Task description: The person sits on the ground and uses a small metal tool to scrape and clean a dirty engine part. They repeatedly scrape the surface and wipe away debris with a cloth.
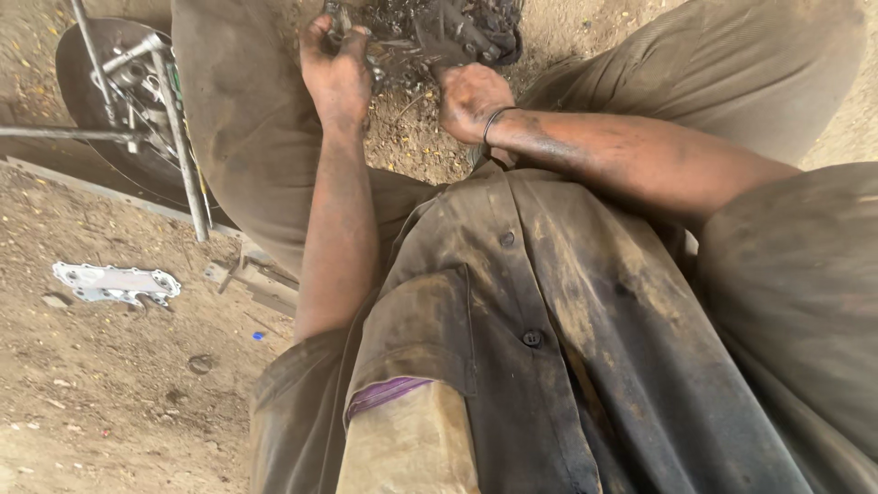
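Observation:
My left hand (337,71) grips a small greasy metal part (389,57) at the top of the view, fingers curled around it. My right hand (471,96), with a thin wire bangle on the wrist, is closed on a dark tool or part that meets the same metal piece. Just beyond both hands lies a black, oily engine assembly (471,27) on the dirt. Both forearms reach down between my knees, over my stained olive shirt (549,320). What exactly the right hand holds is hidden by its fingers.
A dark round pan (96,110) with metal rods and tools stands at the upper left. A pale metal gasket plate (114,282) lies on the dirt at left, near a small bracket (261,279) and a ring (199,363).

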